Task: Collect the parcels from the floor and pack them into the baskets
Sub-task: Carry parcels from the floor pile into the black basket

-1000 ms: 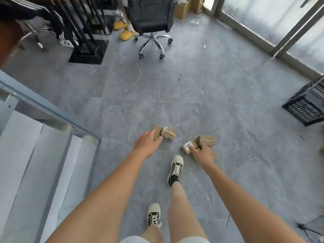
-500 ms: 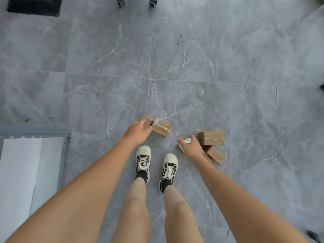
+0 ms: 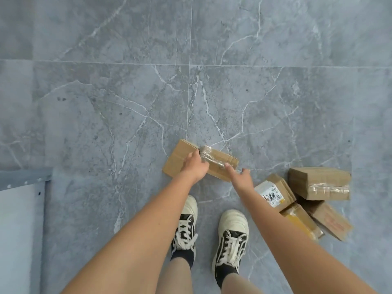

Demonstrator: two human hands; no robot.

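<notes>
We are reaching down to the two parcels lying end to end on the floor [image 3: 127, 102] — our left hand [image 3: 194, 168] curling over the plain box [image 3: 177, 161], our right hand [image 3: 241, 177] open-fingered just beside the taped box [image 3: 218, 161], whose length is running left to right.

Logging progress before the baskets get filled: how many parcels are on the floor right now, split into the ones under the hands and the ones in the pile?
Parcels under the hands: 2, plain box, taped box
Parcels in the right pile: 4, labelled, large taped, yellow-taped, red-printed
Total: 6
</notes>
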